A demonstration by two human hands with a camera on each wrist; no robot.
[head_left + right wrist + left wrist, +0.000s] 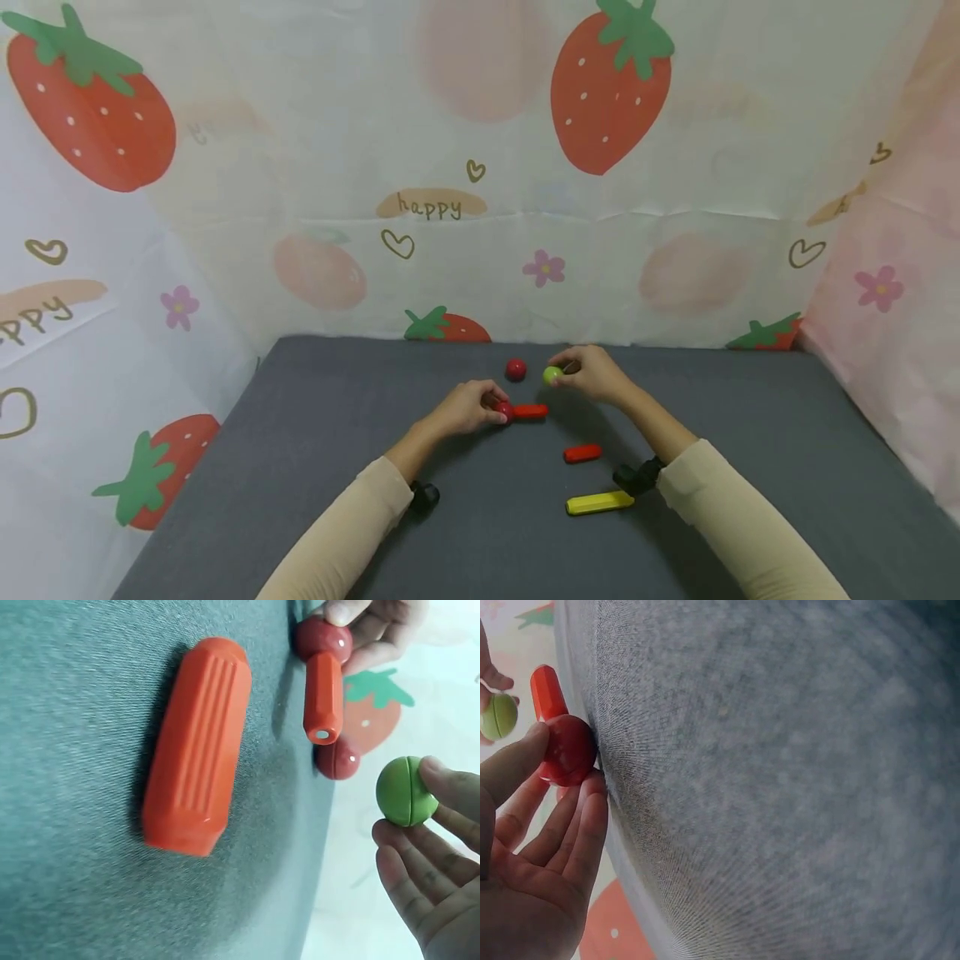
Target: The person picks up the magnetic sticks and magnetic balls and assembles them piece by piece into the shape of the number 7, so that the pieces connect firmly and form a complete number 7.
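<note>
the left hand (467,407) lies low on the grey counter (300,467), its thumb and fingers (585,825) pinched round a red ball (568,750). the ball sits at the end of a red stick (531,411) that lies flat and points toward the right, so the two look joined or pressed end to end; gripping the ball rather than the stick seems to steady the pair against the cloth. in the left wrist view the ball touches the counter surface, with the thumb on one side and the fingertips on the other.

just behind, between the two hands, a second red ball (515,370) rests alone on the counter, touched by neither hand.

the right hand (594,374) is raised a little above the surface, its fingertips clamped on a green ball (552,375) with a seam round its middle. it is held out at the tips, clear of the palm, as if to keep the ball free for placing; it sits near the open end of the red stick but apart from it.

nearer the person, a second, thicker ribbed red stick (582,453) lies loose on the counter, and below it a yellow stick (600,502), just beside the right wrist strap (637,477). both lie flat, well within reach.
</note>
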